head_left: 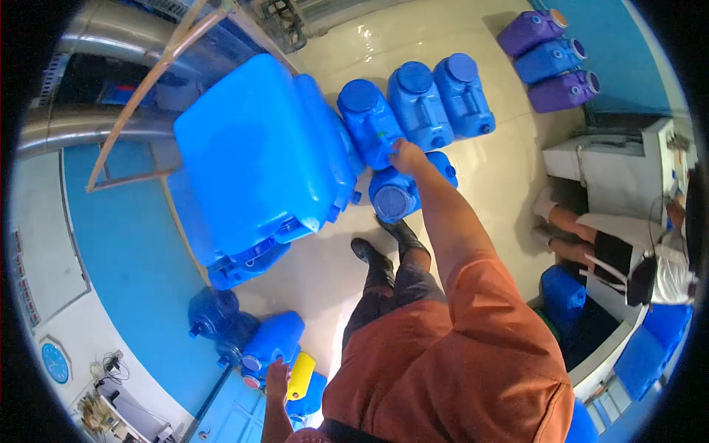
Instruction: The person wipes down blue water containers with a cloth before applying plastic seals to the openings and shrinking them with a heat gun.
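My right hand (406, 156) is stretched forward, its fingers closed on the near end of a blue water jug (367, 122) that stands on the floor. Beside that jug are two more blue jugs (419, 103) with round lids. Just below my hand, another blue jug (391, 198) stands close to my boots. My left hand (278, 378) hangs low at the left with nothing visible in it; its fingers look loosely apart. Near it are a blue jug (275, 338) and a yellow container (300, 375).
A big stack of blue jugs (251, 155) rises at my left. Purple and blue jugs (550, 59) line the far right wall. A seated person (628, 244) is at the right beside a white counter (602, 159). Clear blue bottles (214, 314) stand along the left wall.
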Action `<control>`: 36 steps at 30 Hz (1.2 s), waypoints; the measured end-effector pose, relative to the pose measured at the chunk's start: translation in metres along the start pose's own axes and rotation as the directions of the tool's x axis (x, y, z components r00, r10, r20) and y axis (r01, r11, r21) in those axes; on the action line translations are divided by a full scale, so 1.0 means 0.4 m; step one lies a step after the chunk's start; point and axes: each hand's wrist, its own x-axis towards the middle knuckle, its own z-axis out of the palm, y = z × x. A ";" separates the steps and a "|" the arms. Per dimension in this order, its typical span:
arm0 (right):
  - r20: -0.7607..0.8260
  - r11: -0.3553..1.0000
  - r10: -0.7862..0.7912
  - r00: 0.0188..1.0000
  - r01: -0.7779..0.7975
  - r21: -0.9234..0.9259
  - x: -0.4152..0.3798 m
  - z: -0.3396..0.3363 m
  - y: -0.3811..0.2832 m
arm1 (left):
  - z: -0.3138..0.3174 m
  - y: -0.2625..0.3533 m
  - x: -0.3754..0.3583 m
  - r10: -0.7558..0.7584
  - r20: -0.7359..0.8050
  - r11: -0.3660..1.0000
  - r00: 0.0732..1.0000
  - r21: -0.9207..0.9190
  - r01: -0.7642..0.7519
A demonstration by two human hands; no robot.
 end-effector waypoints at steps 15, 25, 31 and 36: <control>-0.155 0.961 0.070 0.985 -0.025 0.275 0.260 0.149 -0.016 | 0.181 -0.263 -0.283 -0.371 -0.038 0.927 0.928 0.050 0.373; -0.466 0.922 -0.201 0.862 0.327 0.206 -0.256 -0.707 -0.200 | 0.331 -0.194 -0.197 0.104 -0.074 0.995 0.992 0.004 -0.104; -0.227 0.838 -0.545 0.807 0.526 -0.146 -0.566 -1.088 -0.503 | 0.321 0.126 -0.271 0.606 -0.141 0.794 0.783 0.049 -0.606; 0.139 0.420 -0.836 0.531 0.782 -0.460 -0.803 -1.120 -0.737 | 0.183 0.382 -0.595 0.943 -0.162 0.331 0.289 0.432 -0.839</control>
